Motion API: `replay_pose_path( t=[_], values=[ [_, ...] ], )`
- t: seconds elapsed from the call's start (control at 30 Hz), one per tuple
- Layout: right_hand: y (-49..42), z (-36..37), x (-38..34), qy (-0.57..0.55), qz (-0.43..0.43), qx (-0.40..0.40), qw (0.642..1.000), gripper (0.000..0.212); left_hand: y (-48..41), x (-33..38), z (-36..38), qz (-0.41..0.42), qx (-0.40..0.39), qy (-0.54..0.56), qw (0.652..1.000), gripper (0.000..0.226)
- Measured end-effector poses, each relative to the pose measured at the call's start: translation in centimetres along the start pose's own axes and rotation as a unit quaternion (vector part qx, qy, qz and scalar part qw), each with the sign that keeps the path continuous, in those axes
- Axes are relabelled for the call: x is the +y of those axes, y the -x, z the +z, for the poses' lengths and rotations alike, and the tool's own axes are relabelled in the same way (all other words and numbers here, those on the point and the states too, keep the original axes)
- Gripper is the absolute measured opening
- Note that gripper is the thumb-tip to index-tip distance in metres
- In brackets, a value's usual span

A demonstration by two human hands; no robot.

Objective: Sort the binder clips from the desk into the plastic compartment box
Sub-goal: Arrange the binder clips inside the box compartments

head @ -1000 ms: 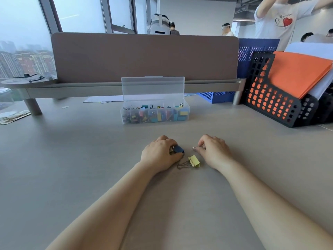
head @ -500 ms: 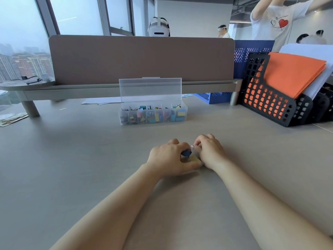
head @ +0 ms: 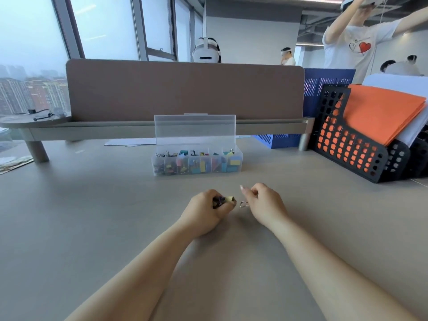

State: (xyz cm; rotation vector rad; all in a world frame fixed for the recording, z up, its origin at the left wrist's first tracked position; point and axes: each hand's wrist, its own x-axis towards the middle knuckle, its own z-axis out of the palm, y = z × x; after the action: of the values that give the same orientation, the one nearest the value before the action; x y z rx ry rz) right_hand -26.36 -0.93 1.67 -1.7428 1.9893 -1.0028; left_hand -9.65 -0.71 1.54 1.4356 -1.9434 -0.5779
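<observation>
Far left, a low shelf [head: 34, 119] w/ a black cable on it, then the brown divider panel [head: 185, 91] across the back of the tabletop [head: 92, 216].

Mid-tabletop, just in front of the divider, sits the compartment box [head: 196, 164]: clear plastic, lid [head: 194, 128] standing upright at the back. It has one row of small cells packed w/ clips: dark ones at the left end, then yellow, pink, blue, teal. Its long axis runs L-to-R, parallel to the divider.

Nearer me, the left hand [head: 203, 215] is clenched round two clips. The dark blue clip [head: 218, 201] is tucked in the fingers. The yellow clip [head: 231, 200] is pinched at thumb and fingertip, poking out rightward toward the other hand.

One sec ago the yellow one lay flat on the tabletop btwn the hands, handles to the left, and only the blue one was in the left hand. Half a sec ago the hands were pressed together. Now they're apart and the yellow clip is off the tabletop.

A silver wire loop [head: 243, 204] shows at the thumb edge of the right hand [head: 266, 205], pointing left. The fingers are curled, but I can't tell if they grip it or what it belongs to.

Far right stands a black file rack [head: 361, 158] w/ orange folders [head: 379, 112].
</observation>
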Motion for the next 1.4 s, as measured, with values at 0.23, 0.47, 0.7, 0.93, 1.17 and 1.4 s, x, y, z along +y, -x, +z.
replay_pose_path(
  t=[0.23, 0.47, 0.7, 0.93, 1.17, 1.4],
  values=[
    [-6.5, -0.1, -2.4, -0.199, 0.038, -0.032, 0.979, 0.021, -5.2, -0.5, -2.7, -0.069, 0.010, 0.185, 0.980, 0.040],
    [-16.2, -0.1, -3.1, -0.064, -0.077, 0.028, 0.995, 0.034, -15.1, 0.0, -4.4, -0.052, 0.047, 0.189, 0.979, 0.041],
    [-21.8, 1.1, -3.9, 0.128, -0.157, 0.025, 0.979, 0.015, -20.2, -0.8, -4.3, -0.055, 0.065, 0.195, 0.977, 0.045],
    [-24.3, 1.2, -4.5, 0.041, -0.166, -0.020, 0.985, 0.024, -21.1, -1.5, -4.2, -0.100, 0.072, 0.228, 0.966, 0.046],
    [-25.9, 1.2, -4.5, 0.027, -0.141, -0.086, 0.986, 0.006, -21.1, -1.6, -4.1, -0.112, 0.066, 0.238, 0.963, 0.047],
    [-25.1, 3.1, -3.2, 0.163, -0.172, -0.037, 0.971, 0.009, -21.1, -1.6, -4.1, -0.114, 0.062, 0.232, 0.964, 0.048]
  ],
)
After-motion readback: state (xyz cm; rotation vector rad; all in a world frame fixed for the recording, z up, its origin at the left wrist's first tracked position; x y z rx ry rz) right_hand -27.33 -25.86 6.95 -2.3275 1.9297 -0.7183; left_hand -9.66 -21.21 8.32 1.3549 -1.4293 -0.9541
